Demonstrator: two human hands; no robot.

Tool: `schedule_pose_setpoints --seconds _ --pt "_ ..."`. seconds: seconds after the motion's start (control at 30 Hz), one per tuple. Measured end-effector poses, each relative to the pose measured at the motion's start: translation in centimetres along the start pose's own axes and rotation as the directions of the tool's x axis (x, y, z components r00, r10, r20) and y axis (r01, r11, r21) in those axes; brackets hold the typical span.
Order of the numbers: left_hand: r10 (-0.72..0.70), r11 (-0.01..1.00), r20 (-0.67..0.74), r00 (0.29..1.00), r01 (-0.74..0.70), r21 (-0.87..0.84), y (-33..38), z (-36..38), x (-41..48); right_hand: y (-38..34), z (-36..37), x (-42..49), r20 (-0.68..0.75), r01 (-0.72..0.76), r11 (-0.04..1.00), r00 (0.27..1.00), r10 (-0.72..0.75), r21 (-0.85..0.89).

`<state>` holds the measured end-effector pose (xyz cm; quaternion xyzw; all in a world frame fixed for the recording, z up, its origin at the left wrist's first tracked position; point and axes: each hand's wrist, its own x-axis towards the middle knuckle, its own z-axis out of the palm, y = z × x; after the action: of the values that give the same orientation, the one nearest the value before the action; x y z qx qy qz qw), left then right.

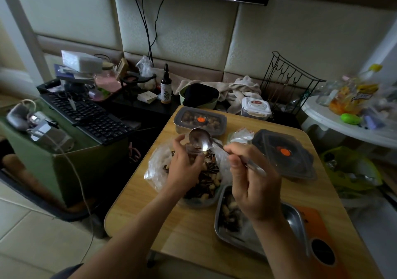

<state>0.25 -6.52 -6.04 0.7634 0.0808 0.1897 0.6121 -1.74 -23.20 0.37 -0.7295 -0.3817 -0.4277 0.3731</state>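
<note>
Above the nut tub [207,184] on the worktop [133,210], the left hand [184,168] curls its fingers round a small jar [193,152] while the right hand [255,184] pinches a metal spoon [200,139] at its mouth, so hold the jar steady there and spills drop back.

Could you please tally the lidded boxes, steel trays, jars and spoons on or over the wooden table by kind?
Lidded boxes: 2
Steel trays: 1
Jars: 1, held in the left hand
Spoons: 1, held in the right hand
Total: 5
</note>
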Motion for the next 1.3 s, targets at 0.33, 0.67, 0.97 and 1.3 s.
schedule_pose_setpoints --seconds 0.33,0.67,0.97,1.3 --pt "0.063 0.998 0.033 0.997 -0.064 0.029 0.6 -0.2 -0.2 0.5 0.1 0.0 -0.032 -0.083 0.995 0.996 0.085 0.054" --pt "-0.018 0.993 -0.113 0.993 0.031 0.112 1.9 -2.2 0.1 0.5 0.5 0.0 -0.04 -0.718 0.622 0.644 0.764 0.313" --pt "-0.018 0.972 -0.124 0.992 0.046 0.23 0.8 -2.1 -1.0 1.2 2.8 0.1 0.044 -0.835 0.274 0.334 0.941 0.477" --pt "0.069 0.911 -0.092 0.993 -0.025 0.412 0.0 -1.1 -1.8 2.5 5.5 0.8 0.144 -0.826 0.04 0.145 0.979 0.562"
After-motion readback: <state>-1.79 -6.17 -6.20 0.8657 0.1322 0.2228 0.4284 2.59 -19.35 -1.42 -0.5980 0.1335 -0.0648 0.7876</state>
